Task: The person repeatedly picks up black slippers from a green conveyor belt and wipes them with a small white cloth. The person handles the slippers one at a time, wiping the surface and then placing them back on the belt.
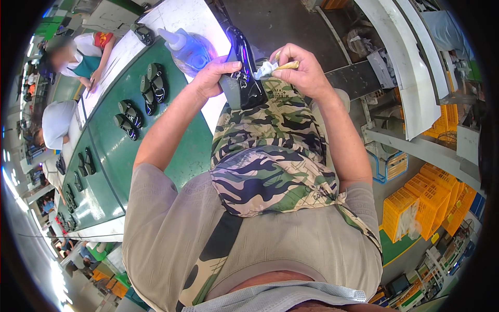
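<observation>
My left hand grips a glossy black shoe by its side, holding it above my camouflage apron. Light glints off the patent surface, and a strap with small metal trim shows near my thumb. My right hand is closed on a crumpled white-and-pale-blue cloth, right beside the shoe. Yellowish coverings or pieces show at that hand's fingertips; I cannot tell which. Just beyond my left hand stands a translucent bluish squeeze bottle with a white nozzle.
Several black shoes sit in pairs on the green belt to my left, bordered by a white table edge. Two people work across it. Yellow crates are stacked at the lower right, below a metal-framed rack.
</observation>
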Demonstrator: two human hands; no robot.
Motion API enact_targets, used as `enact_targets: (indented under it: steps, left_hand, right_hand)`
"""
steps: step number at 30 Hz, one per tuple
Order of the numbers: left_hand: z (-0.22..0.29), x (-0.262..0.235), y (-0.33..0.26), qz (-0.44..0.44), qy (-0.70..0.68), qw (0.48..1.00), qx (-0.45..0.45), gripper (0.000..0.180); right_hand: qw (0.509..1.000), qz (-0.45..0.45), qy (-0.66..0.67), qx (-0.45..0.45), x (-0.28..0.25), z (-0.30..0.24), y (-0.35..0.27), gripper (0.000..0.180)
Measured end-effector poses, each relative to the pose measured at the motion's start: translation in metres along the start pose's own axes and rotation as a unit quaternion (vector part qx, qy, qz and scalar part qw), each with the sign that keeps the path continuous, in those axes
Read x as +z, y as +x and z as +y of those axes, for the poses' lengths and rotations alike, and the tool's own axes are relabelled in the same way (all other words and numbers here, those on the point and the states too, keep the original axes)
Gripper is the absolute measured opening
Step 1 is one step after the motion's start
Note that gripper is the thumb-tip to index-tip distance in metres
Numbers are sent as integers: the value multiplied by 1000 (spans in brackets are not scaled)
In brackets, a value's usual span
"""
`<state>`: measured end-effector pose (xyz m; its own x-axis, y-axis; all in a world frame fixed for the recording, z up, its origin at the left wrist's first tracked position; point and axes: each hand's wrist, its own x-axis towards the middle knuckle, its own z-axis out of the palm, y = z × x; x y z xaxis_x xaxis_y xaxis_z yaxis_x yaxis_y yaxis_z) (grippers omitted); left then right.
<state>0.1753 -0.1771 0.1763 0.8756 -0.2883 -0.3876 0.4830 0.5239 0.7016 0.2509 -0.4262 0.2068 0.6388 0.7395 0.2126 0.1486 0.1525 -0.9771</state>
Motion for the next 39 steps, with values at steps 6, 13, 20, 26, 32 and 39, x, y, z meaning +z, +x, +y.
enact_targets:
  steps: [6,13,20,26,32,39]
  left_hand:
    - [-9,-7,9,53,-70,996,11,38]
    - [-15,-1,10,25,-162,983,78,41]
    - [-23,-13,24,-53,-211,965,144,46]
    - [-20,2,32,-25,-157,970,182,49]
    - [-3,36,28,34,-81,971,223,65]
    - [28,77,52,53,130,940,310,84]
  right_hand:
    - [1000,-7,-11,-13,-12,-5,-8,19]
    - [999,25,28,-2,-23,-1,-22,19]
    - [967,178,173,50,-17,29,-20,18]
    - [943,223,234,75,-18,29,-22,17]
    - [923,269,258,95,-23,26,-34,15]
    - [901,241,359,43,-54,24,-53,13]
